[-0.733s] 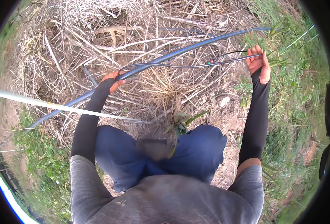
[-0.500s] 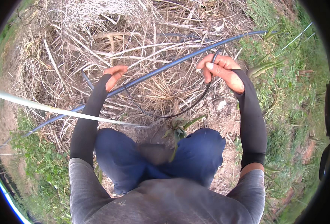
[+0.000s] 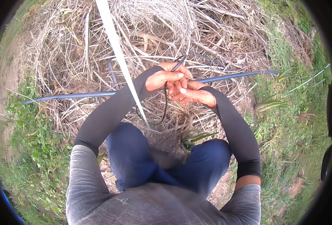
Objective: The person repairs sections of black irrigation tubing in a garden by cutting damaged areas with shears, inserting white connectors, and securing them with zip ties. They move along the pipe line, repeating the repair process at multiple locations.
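My left hand (image 3: pixel 166 78) is closed around a thin black tube (image 3: pixel 165 102). One end of this tube sticks up past the fingers, while the rest hangs below in a loop toward the ground. Close against it, my right hand (image 3: pixel 196 94) has its fingers bent in, meeting the left fingertips; whatever it pinches is hidden. Behind both hands a thicker dark blue-black hose (image 3: pixel 233 76) runs across the ground from left to right, partly covered by my left forearm and the hands.
A pale strip (image 3: pixel 118 48) slants down across the view, passing in front of my left forearm. Dry stalks and straw (image 3: pixel 91 48) cover the ground ahead. A small green plant (image 3: pixel 191 139) grows between my knees; green weeds (image 3: pixel 38 138) flank both sides.
My hands were apart and have come together in the middle. The thin tube, then in my right hand, is now in my left. The pale strip swung to a steeper slant.
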`<state>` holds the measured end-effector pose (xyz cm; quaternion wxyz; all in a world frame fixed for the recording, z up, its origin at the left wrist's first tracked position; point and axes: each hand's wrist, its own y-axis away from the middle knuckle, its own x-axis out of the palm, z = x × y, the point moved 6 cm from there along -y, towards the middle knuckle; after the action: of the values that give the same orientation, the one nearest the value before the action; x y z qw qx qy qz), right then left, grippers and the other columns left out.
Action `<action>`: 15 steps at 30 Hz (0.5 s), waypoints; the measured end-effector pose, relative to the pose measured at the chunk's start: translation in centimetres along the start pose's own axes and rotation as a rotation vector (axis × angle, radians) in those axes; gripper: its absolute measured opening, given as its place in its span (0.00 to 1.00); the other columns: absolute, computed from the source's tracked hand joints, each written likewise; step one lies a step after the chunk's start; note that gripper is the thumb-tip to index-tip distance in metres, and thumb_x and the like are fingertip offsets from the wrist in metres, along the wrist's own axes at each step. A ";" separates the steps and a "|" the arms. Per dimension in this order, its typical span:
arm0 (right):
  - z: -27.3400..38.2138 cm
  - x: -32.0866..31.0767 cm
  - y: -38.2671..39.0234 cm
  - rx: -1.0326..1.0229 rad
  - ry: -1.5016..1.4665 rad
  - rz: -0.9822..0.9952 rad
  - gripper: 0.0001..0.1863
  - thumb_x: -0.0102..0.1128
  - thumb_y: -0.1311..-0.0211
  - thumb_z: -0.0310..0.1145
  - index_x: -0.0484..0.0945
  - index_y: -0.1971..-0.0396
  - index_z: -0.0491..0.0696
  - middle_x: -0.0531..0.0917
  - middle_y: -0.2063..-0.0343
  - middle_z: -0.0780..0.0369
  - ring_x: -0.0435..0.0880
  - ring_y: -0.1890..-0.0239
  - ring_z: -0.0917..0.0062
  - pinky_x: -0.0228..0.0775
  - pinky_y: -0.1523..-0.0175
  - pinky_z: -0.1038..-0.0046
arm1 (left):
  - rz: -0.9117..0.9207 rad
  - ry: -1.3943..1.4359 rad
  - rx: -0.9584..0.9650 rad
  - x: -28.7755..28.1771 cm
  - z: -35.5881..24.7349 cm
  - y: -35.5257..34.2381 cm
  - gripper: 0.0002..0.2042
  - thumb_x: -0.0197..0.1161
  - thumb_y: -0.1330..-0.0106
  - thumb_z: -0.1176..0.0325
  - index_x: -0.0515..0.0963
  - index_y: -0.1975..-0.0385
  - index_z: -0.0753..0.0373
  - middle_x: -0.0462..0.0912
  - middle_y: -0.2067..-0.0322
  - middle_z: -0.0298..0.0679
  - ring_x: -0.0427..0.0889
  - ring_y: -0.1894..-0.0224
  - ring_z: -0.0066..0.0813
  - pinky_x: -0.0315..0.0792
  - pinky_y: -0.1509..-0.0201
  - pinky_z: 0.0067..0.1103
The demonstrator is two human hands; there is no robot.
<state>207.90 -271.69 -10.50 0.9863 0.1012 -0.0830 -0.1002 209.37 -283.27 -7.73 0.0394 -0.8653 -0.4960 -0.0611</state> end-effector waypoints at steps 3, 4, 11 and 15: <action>4.0 -1.3 -0.3 -0.357 -0.561 0.029 0.30 0.48 0.36 0.41 0.58 0.38 0.42 0.69 0.44 0.48 0.71 0.44 0.64 0.63 0.42 0.61 | -0.081 -0.190 -0.059 0.1 -0.3 1.9 0.14 0.47 0.30 0.63 0.72 0.50 0.59 0.78 0.71 0.34 0.73 0.79 0.17 0.68 0.76 0.15; 5.7 -1.2 -0.5 -0.418 -0.593 0.000 0.30 0.49 0.38 0.39 0.59 0.38 0.42 0.65 0.41 0.45 0.69 0.41 0.61 0.64 0.43 0.59 | -0.165 -0.349 -0.048 0.6 -1.1 2.4 0.11 0.46 0.31 0.65 0.72 0.54 0.58 0.76 0.74 0.31 0.72 0.78 0.16 0.68 0.74 0.16; 7.6 -8.7 -2.6 -0.456 -0.608 -0.395 0.08 0.50 0.35 0.32 0.70 0.61 0.44 0.78 0.57 0.52 0.77 0.63 0.71 0.73 0.58 0.69 | -0.076 -0.950 -0.233 1.9 1.4 4.3 0.07 0.47 0.31 0.63 0.71 0.60 0.55 0.74 0.80 0.36 0.77 0.75 0.33 0.70 0.68 0.27; 8.4 -8.7 -1.3 -0.441 -0.452 -0.656 0.07 0.50 0.34 0.32 0.67 0.62 0.46 0.78 0.64 0.57 0.69 0.74 0.79 0.66 0.70 0.76 | -0.148 -0.830 -0.411 -1.1 5.4 5.0 0.12 0.47 0.31 0.62 0.72 0.52 0.52 0.78 0.78 0.38 0.79 0.75 0.36 0.71 0.68 0.30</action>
<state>197.74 -272.58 -3.86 0.8577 -0.1148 -0.2363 -0.4420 213.50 -285.98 -13.30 -0.3390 -0.7686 -0.5080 0.1905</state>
